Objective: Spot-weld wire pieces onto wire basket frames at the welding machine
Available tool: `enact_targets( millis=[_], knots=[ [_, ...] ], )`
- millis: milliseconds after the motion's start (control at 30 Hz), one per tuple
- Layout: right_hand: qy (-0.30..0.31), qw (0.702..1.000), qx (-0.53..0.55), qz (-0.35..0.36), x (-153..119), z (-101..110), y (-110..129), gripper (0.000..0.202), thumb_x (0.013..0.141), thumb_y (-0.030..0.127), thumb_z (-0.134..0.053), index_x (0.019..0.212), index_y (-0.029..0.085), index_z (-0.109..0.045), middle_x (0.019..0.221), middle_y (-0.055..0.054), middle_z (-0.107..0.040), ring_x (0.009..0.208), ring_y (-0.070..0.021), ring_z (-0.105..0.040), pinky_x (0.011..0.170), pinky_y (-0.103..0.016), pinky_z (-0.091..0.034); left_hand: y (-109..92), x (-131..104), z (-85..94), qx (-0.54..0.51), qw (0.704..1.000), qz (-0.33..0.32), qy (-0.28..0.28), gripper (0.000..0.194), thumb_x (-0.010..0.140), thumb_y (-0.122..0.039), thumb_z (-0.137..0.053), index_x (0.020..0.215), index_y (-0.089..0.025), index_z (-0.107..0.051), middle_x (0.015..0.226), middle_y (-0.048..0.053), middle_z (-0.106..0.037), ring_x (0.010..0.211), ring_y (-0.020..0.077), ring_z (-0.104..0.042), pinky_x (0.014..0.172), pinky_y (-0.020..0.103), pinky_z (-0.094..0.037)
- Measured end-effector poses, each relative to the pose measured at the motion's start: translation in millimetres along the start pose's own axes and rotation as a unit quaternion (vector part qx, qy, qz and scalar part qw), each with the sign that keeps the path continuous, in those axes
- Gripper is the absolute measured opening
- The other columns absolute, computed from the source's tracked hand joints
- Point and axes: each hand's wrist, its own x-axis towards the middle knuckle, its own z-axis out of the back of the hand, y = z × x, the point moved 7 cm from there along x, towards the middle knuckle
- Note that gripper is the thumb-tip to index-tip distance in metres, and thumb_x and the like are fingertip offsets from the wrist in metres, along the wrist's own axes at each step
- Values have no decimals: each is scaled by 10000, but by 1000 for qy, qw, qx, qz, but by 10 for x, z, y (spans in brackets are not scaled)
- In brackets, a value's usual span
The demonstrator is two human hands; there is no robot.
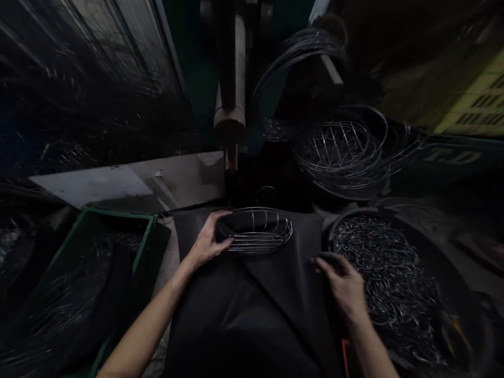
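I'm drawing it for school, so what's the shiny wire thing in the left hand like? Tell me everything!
The wire thing looks like a silvery metal basket. It's rounded and open, with straight wires side by side nearest the person and curved ribs opposite. The left hand grips its left end above the dark sheet; I can't tell if they touch.

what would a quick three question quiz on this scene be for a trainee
1. Which grip holds the rounded wire frame?
2. True or false: the tub of small metal pieces stands on the person's right.
3. Fill in: the rim of the crate on the person's left is ____.

Key:
1. The left grip
2. True
3. Green
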Motion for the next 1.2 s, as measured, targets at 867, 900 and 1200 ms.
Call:
enact_targets(
  millis=[867,900,1200],
  knots=[
    [186,847,-202,455,235,-1126,2411,282,853,316,-554,1102,213,-634,1027,-28,-699,834,-149,-661,634,-242,-458,-474,448,53,98,989,-100,-42,501,704,-180,-671,1178,-242,-522,1137,59,-558,1082,228,-539,923,391,-447],
    [172,819,-233,496,201,-1134,2440,270,855,291,-553,1098,211,-637,1011,-20,-704,796,-142,-662,598,-248,-436,-468,448,55,98,989,-98,-44,503,704,-181,-671,1181,-242,-520,1142,59,-555,1085,226,-537,926,388,-446],
    [47,649,-244,718,119,-1064,2535,279,850,89,-538,1090,187,-643,1143,4,-645,588,-50,-538,570,-267,-347,-411,487,78,89,988,-90,-83,516,703,-176,-683,1188,-215,-511,1149,76,-540,1085,223,-522,926,381,-443]
  ],
)
